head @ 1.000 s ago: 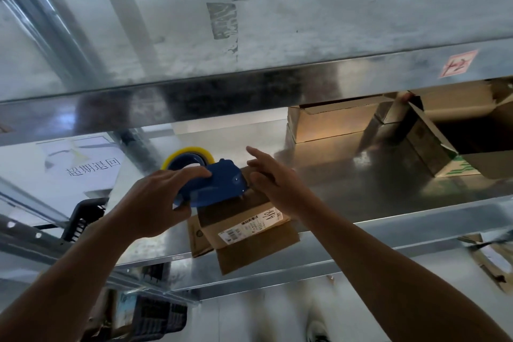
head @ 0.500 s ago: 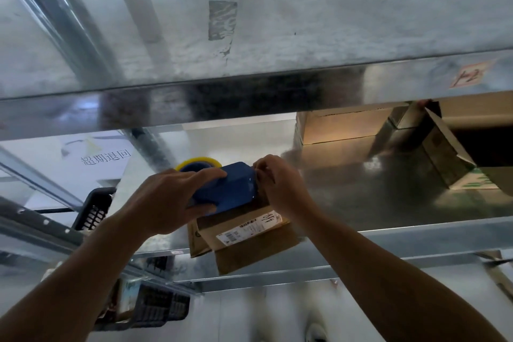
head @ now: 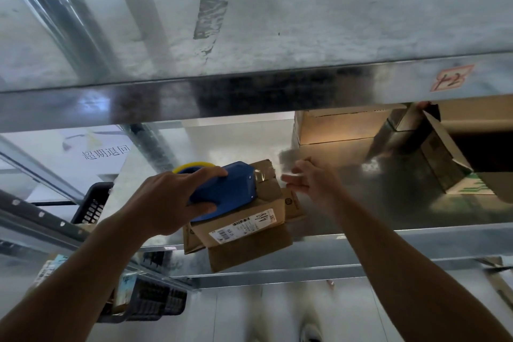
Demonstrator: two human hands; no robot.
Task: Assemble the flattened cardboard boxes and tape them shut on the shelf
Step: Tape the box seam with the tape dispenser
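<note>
The left hand point(head: 166, 203) grips the blue tape dispenser point(head: 230, 189), fingers curled around it, on top of the small cardboard box point(head: 249, 226) at the front edge of the shelf point(head: 402, 236). Just right of the box, the right hand point(head: 313, 183) is blurred, fingers loosely spread, holding nothing.

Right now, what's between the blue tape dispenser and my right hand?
The taped top of the small cardboard box, seen in the head view, between tape dispenser and right hand.
</note>
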